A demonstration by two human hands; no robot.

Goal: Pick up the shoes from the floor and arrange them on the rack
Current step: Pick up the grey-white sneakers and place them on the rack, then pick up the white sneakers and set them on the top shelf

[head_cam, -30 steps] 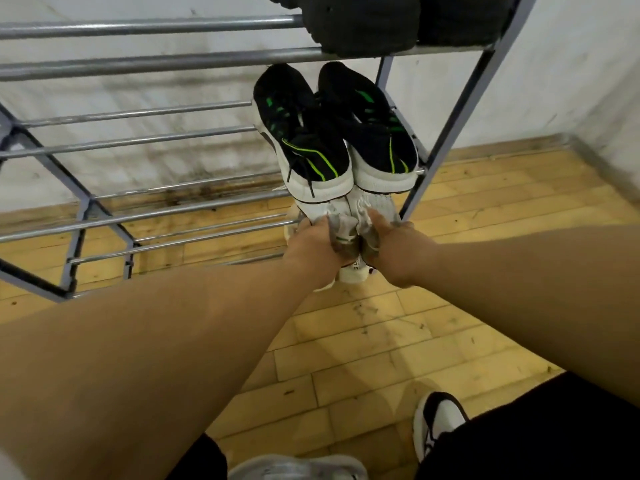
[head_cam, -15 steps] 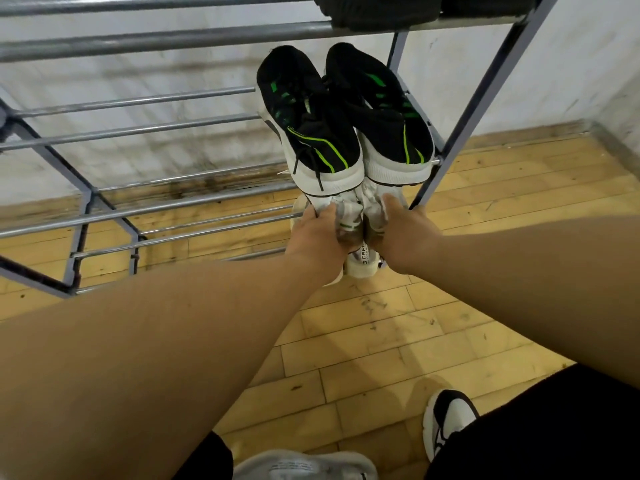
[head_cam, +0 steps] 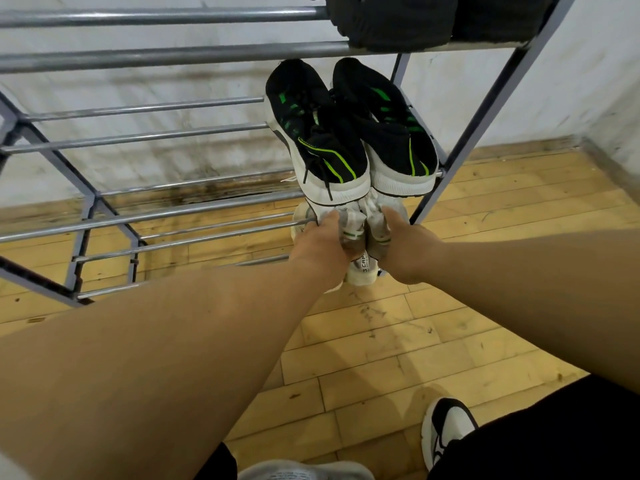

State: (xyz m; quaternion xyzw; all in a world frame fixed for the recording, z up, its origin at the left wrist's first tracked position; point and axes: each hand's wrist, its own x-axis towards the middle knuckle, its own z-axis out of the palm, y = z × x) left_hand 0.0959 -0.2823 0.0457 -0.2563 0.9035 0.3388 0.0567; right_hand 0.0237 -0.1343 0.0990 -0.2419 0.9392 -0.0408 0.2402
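Observation:
A grey metal rack (head_cam: pixel 145 136) stands against the wall. A pair of black shoes with green stripes and white soles (head_cam: pixel 349 133) lies on its middle shelf at the right end. Just below them, my left hand (head_cam: pixel 320 249) and my right hand (head_cam: pixel 407 247) each grip a white shoe (head_cam: pixel 362 237) by its heel end, side by side at the lower shelf. The front parts of the white shoes are hidden under the black pair. Dark shoes (head_cam: pixel 398 22) sit on the top shelf.
The rack's shelves are bare bars to the left of the shoes. A wooden floor (head_cam: pixel 381 341) runs below. A black-and-white shoe (head_cam: pixel 446 427) shows at the bottom right and a grey shoe (head_cam: pixel 304 471) at the bottom edge.
The view shifted slightly. Both hands keep their hold on the white shoes at the lower shelf, with little movement.

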